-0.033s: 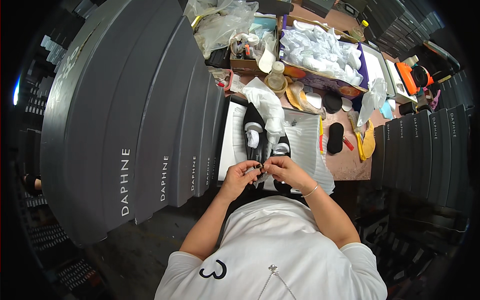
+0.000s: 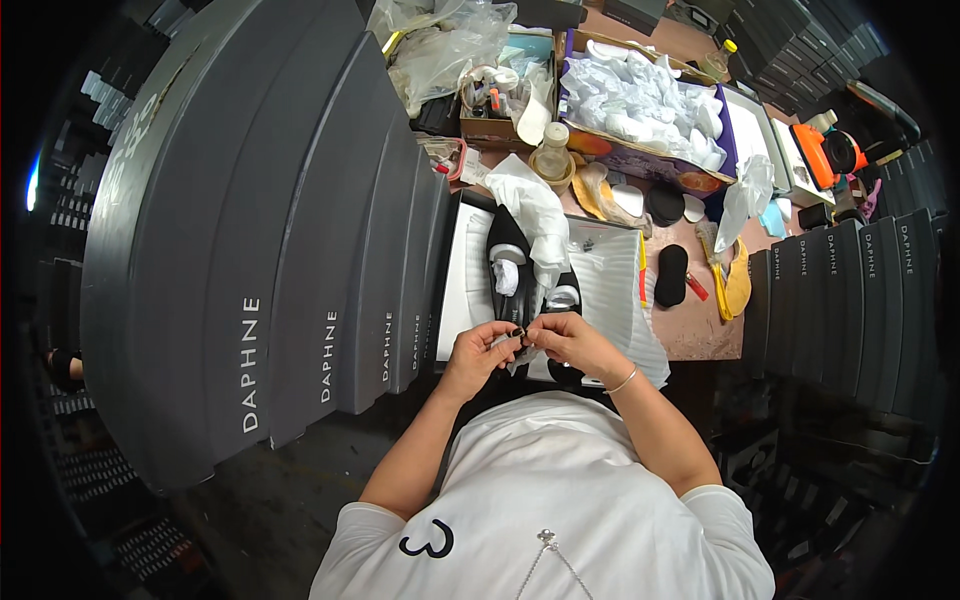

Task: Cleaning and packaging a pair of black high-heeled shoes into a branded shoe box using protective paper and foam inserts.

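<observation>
1. Head view shows your left hand point(image 2: 482, 352) and your right hand point(image 2: 572, 343) meeting just at the near edge of the open shoe box point(image 2: 610, 290), which I take as the landmark.
2. Your left hand has its fingers narrow, pinching a small dark piece point(image 2: 518, 333); what kind of piece it is, I cannot tell, it is too small.
3. Your right hand pinches the same small dark piece from the other side, fingers also narrow, and a thin bracelet point(image 2: 625, 381) sits on this wrist.
4. Inside the shoe box lie black shoes point(image 2: 508, 262) on white ribbed paper, and a crumpled white tissue point(image 2: 535, 212) lies over them.
5. To the left of the shoe box stands a long row of dark grey boxes point(image 2: 300, 250), touching its side.
6. To the right of the shoe box, a black insole point(image 2: 671, 274) lies on the brown table point(image 2: 700, 335).
7. Beyond the shoe box, an open carton with white paper wads point(image 2: 640, 100) stands, and a small plastic bottle point(image 2: 551, 152) is near it.
</observation>
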